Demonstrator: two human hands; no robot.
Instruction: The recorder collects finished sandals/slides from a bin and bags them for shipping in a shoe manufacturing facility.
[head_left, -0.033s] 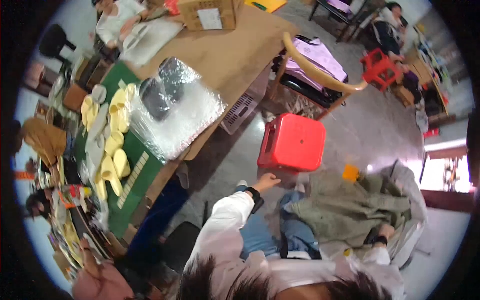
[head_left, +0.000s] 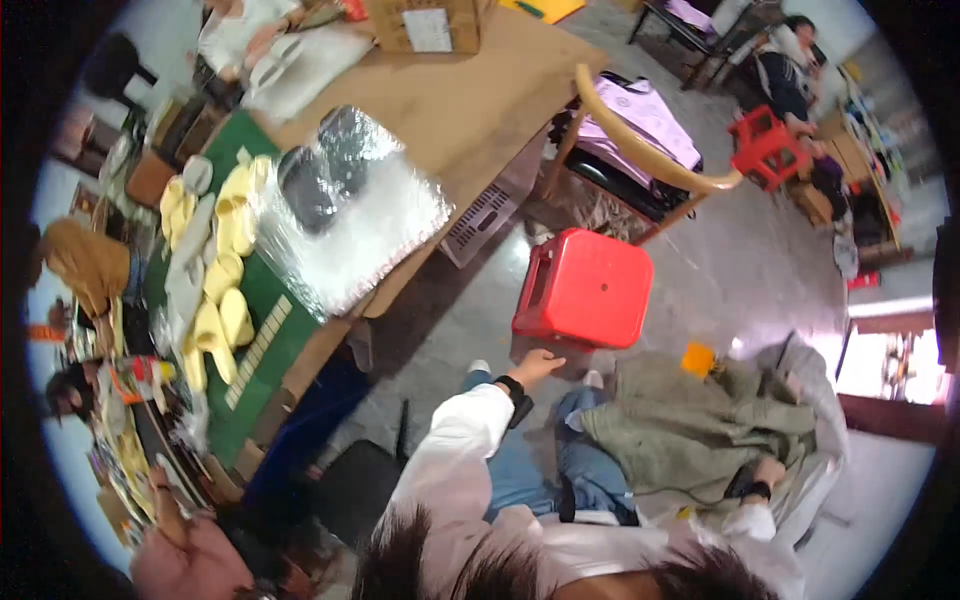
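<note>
My left hand (head_left: 538, 366) reaches forward, its fingers curled together, close to the near edge of a red plastic stool (head_left: 600, 285). Nothing shows in those fingers, and I cannot tell whether they touch the stool. Out to the right, my right hand (head_left: 768, 472) is closed at the edge of a heap of olive green cloth (head_left: 690, 425), which looks like a garment. What it may grip is hidden. A pale grey sheet or sack (head_left: 818, 390) lies beneath and beside the cloth. A black band sits on each wrist.
At left, a brown table (head_left: 470, 115) holds a green mat (head_left: 262, 345) with yellow slippers (head_left: 238, 215) and a clear plastic bag (head_left: 385, 215) with dark items. A wooden-armed chair (head_left: 650, 160) stands beyond the stool. Several people sit around; an orange square (head_left: 698, 359) lies on the cloth.
The view has shifted slightly, moving the table and slippers a little in the picture. Both hands keep nearly the same places.
</note>
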